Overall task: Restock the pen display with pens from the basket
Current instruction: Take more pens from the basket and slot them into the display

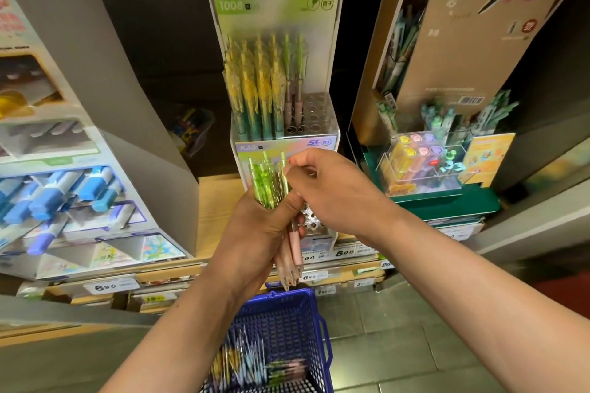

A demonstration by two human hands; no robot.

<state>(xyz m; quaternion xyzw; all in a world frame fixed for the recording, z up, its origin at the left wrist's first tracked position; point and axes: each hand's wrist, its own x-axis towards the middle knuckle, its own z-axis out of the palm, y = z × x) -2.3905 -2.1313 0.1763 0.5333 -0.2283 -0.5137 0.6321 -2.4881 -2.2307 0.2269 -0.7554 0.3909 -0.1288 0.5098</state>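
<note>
Wooden shelf [217, 201] ran across mid-frame. Pen display [287, 145], a clear tiered stand, stood on it at 12 o'clock from the hands. Its middle tier held upright yellow-green pens [258, 92], with bare holes at the tier's 3 o'clock side. Blue basket [281, 325] sat on the floor at 6 o'clock, with more pens [255, 364] lying inside, blurred. Left hand [255, 226] was wrapped around a bundle of pens [266, 182], green tops pointing to 12 o'clock, pink barrels to 6 o'clock, in front of the display's lowest tier. Right hand [332, 188], entering from 4 o'clock, pinched the top of a single pen [282, 166] in that bundle, thumb against curled fingers.
</note>
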